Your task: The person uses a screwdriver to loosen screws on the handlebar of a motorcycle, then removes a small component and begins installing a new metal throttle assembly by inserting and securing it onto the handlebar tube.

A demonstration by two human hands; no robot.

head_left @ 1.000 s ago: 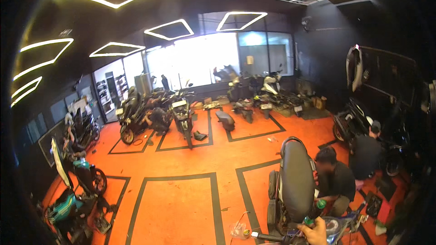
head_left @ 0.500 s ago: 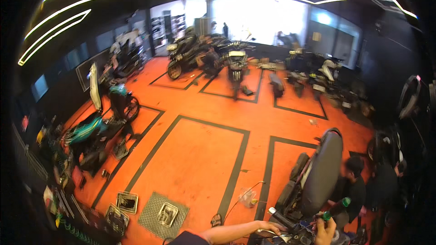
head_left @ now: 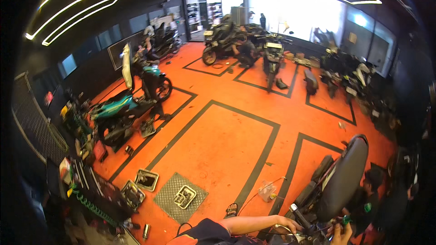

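Observation:
A motorcycle stands at the lower right, with its long dark seat pointing away from me. My left arm reaches across to its handlebar, and my left hand curls over the bar beside a silver lever. At the other side, my right hand has bent fingers at the inner end of a dark grip with green ends. The fingers look closed on that grip, though blur and the frame's lower edge hide part of the hand.
A person crouches right of the motorcycle. Metal trays with parts lie left of a tread plate. A teal motorcycle stands at left, several more at the back. A plastic bag and cord lie on the orange floor.
My view has swung left, so the room sits further right in the picture. Both hands stay at the handlebar; the right one shows lower and further right.

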